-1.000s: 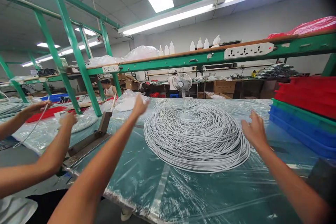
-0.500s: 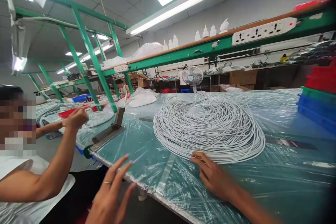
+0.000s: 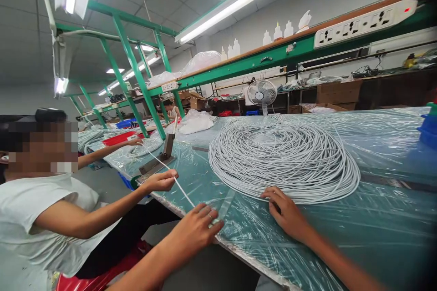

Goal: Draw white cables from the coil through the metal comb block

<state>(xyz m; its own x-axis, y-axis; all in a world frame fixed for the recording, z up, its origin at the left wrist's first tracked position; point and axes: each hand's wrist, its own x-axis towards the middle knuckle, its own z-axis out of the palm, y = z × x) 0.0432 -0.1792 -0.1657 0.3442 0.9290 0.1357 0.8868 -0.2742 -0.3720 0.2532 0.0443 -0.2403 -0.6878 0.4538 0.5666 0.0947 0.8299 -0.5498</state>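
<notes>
My left hand, with a ring on one finger, is closed around one end of a white cable near the table's front edge. The cable runs back to a co-worker's two hands, one close to mine and the other farther away. A wide coil of light grey cable lies on the table. Against its front edge rests my right hand, fingers loosely bent and thumb apart; no separate strand shows in it.
Clear plastic film covers the green table. A metal bracket stands at its left edge, beside a white plastic bag. Behind the coil is a fan. Blue bins stand at far right. The co-worker sits at left.
My left hand has moved right and forward and closed on the cable. The co-worker's hands have come forward, stretching the cable between them. My view has turned left; my right hand stays at the coil.
</notes>
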